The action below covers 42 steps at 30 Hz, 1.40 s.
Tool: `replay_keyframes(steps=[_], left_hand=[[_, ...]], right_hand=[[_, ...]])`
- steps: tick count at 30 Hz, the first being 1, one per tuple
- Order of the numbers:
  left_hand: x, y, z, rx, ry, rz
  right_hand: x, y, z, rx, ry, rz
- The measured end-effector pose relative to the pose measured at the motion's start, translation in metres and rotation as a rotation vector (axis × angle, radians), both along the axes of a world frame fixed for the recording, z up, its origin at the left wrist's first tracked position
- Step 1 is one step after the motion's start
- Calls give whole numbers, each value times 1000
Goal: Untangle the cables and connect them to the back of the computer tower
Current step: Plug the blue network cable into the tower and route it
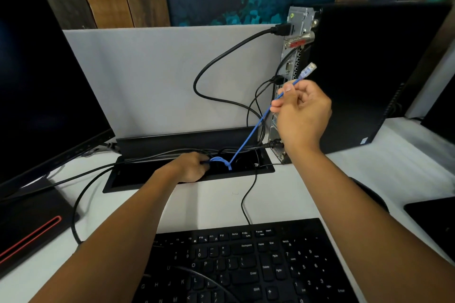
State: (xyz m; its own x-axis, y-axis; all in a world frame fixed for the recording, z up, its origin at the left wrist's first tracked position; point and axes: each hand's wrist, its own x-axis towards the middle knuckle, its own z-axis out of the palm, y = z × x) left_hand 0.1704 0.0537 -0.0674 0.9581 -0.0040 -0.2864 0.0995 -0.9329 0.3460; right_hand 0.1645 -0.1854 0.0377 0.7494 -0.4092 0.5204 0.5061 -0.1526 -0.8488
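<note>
Head view shows the right hand point(301, 112) pinching a blue cable point(248, 138) just below its clear plug point(308, 69). That plug sticks up and to the right, very near the back of the computer tower point(293, 61) on the far right. The cable runs in a long slant, down and left, to a knotted blue bunch point(219, 162) that the left hand point(190, 166) grips. So the right hand is much nearer the tower, and I think it will do the plugging in. The bunch sits in a black cable box point(128, 181) sunk in the desk point(216, 202), along with some black cables point(172, 154). Other black cables already go into the tower's back. The knot does not look undone yet.
</note>
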Motion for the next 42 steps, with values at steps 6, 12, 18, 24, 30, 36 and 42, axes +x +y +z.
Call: replay_keyframes(steps=[6, 12, 18, 24, 30, 36, 42], left_hand=[[-14, 29, 14, -106, -87, 8], [-12, 30, 8, 178, 26, 79], [-4, 19, 22, 336, 235, 92], [-16, -22, 64, 351, 7, 96], [-11, -98, 125, -446, -663, -98], [16, -129, 128, -850, -732, -10], [30, -131, 131, -807, -768, 37]], right_hand=[[1, 3, -3, -86, -18, 30], [5, 20, -15, -194, 53, 59], [6, 20, -20, -224, 124, 64], [7, 18, -17, -185, 160, 110], [7, 17, -1, -267, 131, 49], [1, -2, 11, -301, 160, 125], [-9, -36, 51, -619, 29, 7]])
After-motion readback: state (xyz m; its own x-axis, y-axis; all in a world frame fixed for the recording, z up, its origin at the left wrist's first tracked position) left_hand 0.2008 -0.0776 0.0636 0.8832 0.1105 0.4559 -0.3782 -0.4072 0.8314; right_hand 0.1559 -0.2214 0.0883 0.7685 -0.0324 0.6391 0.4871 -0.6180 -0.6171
